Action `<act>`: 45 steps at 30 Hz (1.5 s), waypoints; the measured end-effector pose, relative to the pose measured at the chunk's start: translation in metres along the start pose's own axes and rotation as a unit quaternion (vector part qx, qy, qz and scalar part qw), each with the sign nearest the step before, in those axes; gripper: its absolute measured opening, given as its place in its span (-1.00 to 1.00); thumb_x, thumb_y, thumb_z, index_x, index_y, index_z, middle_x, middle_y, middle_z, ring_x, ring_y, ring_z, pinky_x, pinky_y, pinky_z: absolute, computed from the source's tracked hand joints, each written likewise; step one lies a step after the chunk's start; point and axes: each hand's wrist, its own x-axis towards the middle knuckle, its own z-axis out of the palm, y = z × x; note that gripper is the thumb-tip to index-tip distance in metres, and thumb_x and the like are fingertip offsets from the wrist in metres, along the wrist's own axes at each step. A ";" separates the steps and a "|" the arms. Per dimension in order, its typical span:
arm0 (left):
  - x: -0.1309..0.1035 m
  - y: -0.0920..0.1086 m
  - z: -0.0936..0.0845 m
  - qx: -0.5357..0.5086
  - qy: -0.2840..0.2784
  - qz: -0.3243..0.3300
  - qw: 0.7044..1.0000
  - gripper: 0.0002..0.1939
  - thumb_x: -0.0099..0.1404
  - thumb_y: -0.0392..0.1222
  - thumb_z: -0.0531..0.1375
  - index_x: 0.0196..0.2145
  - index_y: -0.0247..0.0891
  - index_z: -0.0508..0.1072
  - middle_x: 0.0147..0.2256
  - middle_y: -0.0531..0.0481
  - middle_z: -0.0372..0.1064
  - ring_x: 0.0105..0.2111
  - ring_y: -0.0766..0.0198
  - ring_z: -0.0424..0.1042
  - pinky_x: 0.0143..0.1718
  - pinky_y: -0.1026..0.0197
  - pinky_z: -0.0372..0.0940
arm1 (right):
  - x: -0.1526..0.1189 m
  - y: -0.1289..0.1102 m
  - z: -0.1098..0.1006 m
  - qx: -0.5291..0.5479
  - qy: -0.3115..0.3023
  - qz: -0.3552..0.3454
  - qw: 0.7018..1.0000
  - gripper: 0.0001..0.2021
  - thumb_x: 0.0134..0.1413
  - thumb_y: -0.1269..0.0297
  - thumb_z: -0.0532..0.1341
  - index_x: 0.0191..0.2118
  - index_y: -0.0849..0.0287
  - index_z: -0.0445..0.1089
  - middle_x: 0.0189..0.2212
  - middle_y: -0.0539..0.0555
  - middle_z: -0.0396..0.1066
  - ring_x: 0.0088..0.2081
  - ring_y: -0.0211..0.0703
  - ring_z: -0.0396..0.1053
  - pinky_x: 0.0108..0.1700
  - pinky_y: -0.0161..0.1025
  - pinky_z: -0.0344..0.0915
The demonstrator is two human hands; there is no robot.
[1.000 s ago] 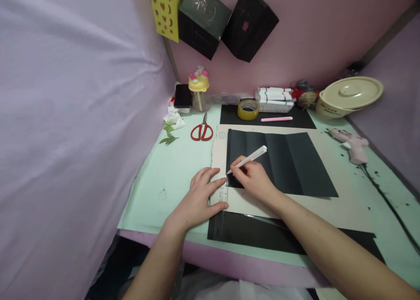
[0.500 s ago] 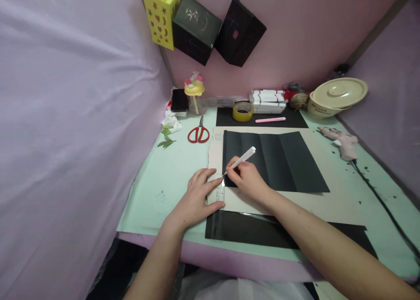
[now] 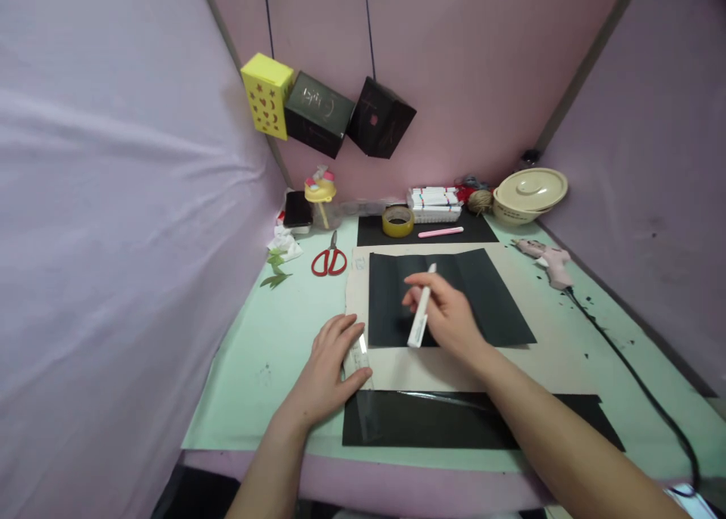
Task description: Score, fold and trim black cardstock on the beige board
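Note:
My right hand holds a white pen between its bent fingers, above the folded black paper. The pen's thicker end points down towards me. Beside the paper's left edge, my left hand has its thumb and fingertips on a clear ruler. The ruler's lower end reaches over a second black sheet near the table edge. Upright crease lines run across the folded paper, which lies on a pale board. Part of the ruler is hidden under my left hand.
Red-handled scissors lie at the left, near green leaves. Behind the board are yellow tape, a pink pen and white markers. A glue gun with a black cord lies right. Boxes hang above.
My right hand has lifted the pen off the paper's left edge, moved right and turned it over. The ruler has shifted slightly away from the paper under my left hand. The camera view has tilted up.

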 end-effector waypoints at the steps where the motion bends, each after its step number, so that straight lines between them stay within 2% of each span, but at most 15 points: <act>1: 0.000 -0.001 0.000 -0.003 0.004 -0.001 1.000 -0.43 0.29 -0.12 0.20 0.23 -0.10 0.19 0.27 -0.17 0.04 0.30 -0.07 -0.05 0.26 -0.19 0.04 | 0.004 0.000 -0.015 -0.007 0.033 0.001 0.999 -0.78 0.22 0.16 0.12 -0.08 0.09 0.36 -0.35 0.02 0.47 -0.36 -0.21 0.42 -0.29 -0.25 0.33; 7: 0.001 -0.002 0.000 -0.045 0.018 -0.031 0.998 -0.44 0.30 -0.16 0.20 0.22 -0.06 0.16 0.22 -0.17 0.04 0.27 -0.01 0.02 0.24 -0.15 0.10 | 0.025 0.038 -0.112 -0.141 0.176 0.066 0.972 -0.75 0.12 0.10 0.16 -0.15 0.12 0.33 -0.28 0.10 0.51 -0.27 -0.10 0.44 -0.19 -0.13 0.31; 12: 0.002 -0.003 0.003 -0.096 0.083 -0.063 0.990 -0.44 0.25 -0.14 0.26 0.17 -0.02 0.21 0.18 -0.15 0.01 0.19 0.01 0.16 0.19 -0.10 0.19 | 0.020 0.082 -0.147 -0.219 0.235 0.156 0.934 -0.72 0.03 0.04 0.20 -0.24 0.13 0.33 -0.37 0.13 0.48 -0.38 -0.05 0.37 -0.30 -0.11 0.24; 17: 0.006 -0.009 0.007 -0.236 0.185 -0.100 0.949 -0.53 0.26 -0.13 0.24 0.10 -0.04 0.27 0.18 -0.12 -0.05 -0.20 0.30 0.43 -0.11 0.08 0.43 | 0.017 0.086 -0.148 -0.258 0.193 0.170 0.931 -0.71 -0.11 0.03 0.30 -0.36 0.11 0.30 -0.49 0.05 0.41 -0.43 -0.08 0.31 -0.35 -0.17 0.15; 21: 0.011 -0.024 -0.003 -0.255 0.271 -0.167 0.913 -0.51 0.17 -0.07 0.29 0.04 -0.11 0.33 0.20 -0.13 -0.01 -0.26 0.34 0.44 -0.08 0.09 0.41 | 0.018 0.075 -0.141 -0.178 0.211 0.179 0.944 -0.73 -0.18 0.10 0.33 -0.42 0.11 0.28 -0.57 -0.05 0.32 -0.52 -0.19 0.23 -0.44 -0.23 0.07; 24: 0.019 -0.045 -0.023 -0.186 0.257 -0.231 0.920 -0.45 0.12 -0.06 0.28 0.07 -0.14 0.32 0.18 -0.17 0.07 -0.28 0.31 0.46 -0.09 0.08 0.40 | 0.019 0.071 -0.138 -0.126 0.230 0.142 0.955 -0.73 -0.21 0.14 0.34 -0.44 0.11 0.26 -0.58 -0.07 0.27 -0.54 -0.24 0.18 -0.45 -0.25 0.05; 28: 0.037 -0.073 -0.052 -0.037 0.199 -0.249 0.947 -0.39 0.08 -0.12 0.24 0.11 -0.24 0.31 0.18 -0.25 0.10 -0.38 0.30 0.43 -0.12 0.03 0.40 | 0.021 0.070 -0.137 -0.108 0.235 0.108 0.960 -0.71 -0.20 0.10 0.34 -0.44 0.12 0.27 -0.56 -0.07 0.26 -0.52 -0.24 0.16 -0.44 -0.26 0.05; 30: 0.045 -0.080 -0.063 0.019 0.157 -0.261 0.952 -0.37 0.09 -0.15 0.22 0.14 -0.29 0.29 0.15 -0.27 0.18 -0.30 0.19 0.45 -0.06 -0.03 0.36 | 0.022 0.070 -0.138 -0.114 0.236 0.101 0.960 -0.70 -0.20 0.07 0.35 -0.43 0.12 0.27 -0.55 -0.07 0.26 -0.51 -0.24 0.16 -0.44 -0.26 0.05; 32: 0.052 -0.079 -0.069 0.078 0.140 -0.285 0.945 -0.39 0.09 -0.18 0.24 0.12 -0.31 0.31 0.16 -0.31 0.20 -0.06 -0.05 0.41 0.07 -0.16 0.25 | 0.022 0.070 -0.138 -0.111 0.237 0.096 0.960 -0.69 -0.19 0.05 0.35 -0.44 0.12 0.27 -0.55 -0.07 0.25 -0.50 -0.24 0.16 -0.42 -0.26 0.06; 35: 0.061 -0.063 -0.069 0.107 0.199 -0.303 0.926 -0.45 0.08 -0.17 0.30 0.05 -0.29 0.39 0.27 -0.35 0.06 0.27 -0.36 -0.03 0.19 -0.43 -0.12 | 0.022 0.068 -0.138 -0.089 0.243 0.084 0.962 -0.70 -0.18 0.07 0.36 -0.45 0.11 0.27 -0.55 -0.07 0.24 -0.50 -0.24 0.14 -0.41 -0.25 0.05; 37: 0.071 -0.047 -0.061 0.052 0.224 -0.276 0.933 -0.44 0.13 -0.10 0.30 0.08 -0.28 0.37 0.28 -0.34 0.04 0.31 -0.30 -0.10 0.23 -0.39 -0.20 | 0.022 0.068 -0.138 -0.066 0.247 0.073 0.964 -0.70 -0.18 0.10 0.37 -0.45 0.11 0.26 -0.55 -0.08 0.23 -0.50 -0.24 0.12 -0.42 -0.25 0.04; 40: 0.092 -0.022 -0.042 -0.082 0.206 -0.249 0.943 -0.38 0.21 0.01 0.26 0.17 -0.21 0.26 0.12 -0.24 0.32 0.14 -0.02 0.29 0.17 -0.07 0.14 | 0.021 0.067 -0.137 -0.030 0.246 0.059 0.967 -0.69 -0.18 0.10 0.38 -0.43 0.10 0.26 -0.52 -0.07 0.24 -0.49 -0.24 0.14 -0.41 -0.26 0.05; 41: 0.101 -0.015 -0.034 -0.256 0.197 -0.268 0.907 -0.38 0.19 -0.03 0.29 0.16 -0.23 0.27 0.07 -0.25 0.38 0.08 0.01 0.36 0.14 -0.02 0.19 | 0.021 0.066 -0.137 -0.021 0.246 0.057 0.967 -0.69 -0.18 0.10 0.38 -0.43 0.10 0.25 -0.51 -0.06 0.25 -0.48 -0.23 0.16 -0.41 -0.26 0.06; 43: 0.116 -0.004 -0.020 -0.356 0.152 -0.269 0.882 -0.45 0.22 0.10 0.23 0.05 -0.32 0.37 -0.12 -0.28 0.49 -0.17 0.03 0.52 -0.11 0.01 0.37 | 0.020 0.065 -0.136 -0.009 0.245 0.055 0.968 -0.68 -0.18 0.09 0.38 -0.43 0.10 0.25 -0.48 -0.05 0.28 -0.47 -0.23 0.18 -0.40 -0.26 0.08; 45: 0.127 0.002 -0.010 -0.417 0.125 -0.259 0.862 -0.51 0.17 0.12 0.25 -0.14 -0.37 0.47 -0.26 -0.26 0.53 -0.32 0.07 0.54 -0.26 0.06 0.41 | 0.019 0.063 -0.135 0.001 0.241 0.060 0.969 -0.68 -0.18 0.10 0.39 -0.43 0.10 0.25 -0.47 -0.04 0.30 -0.47 -0.23 0.20 -0.42 -0.27 0.09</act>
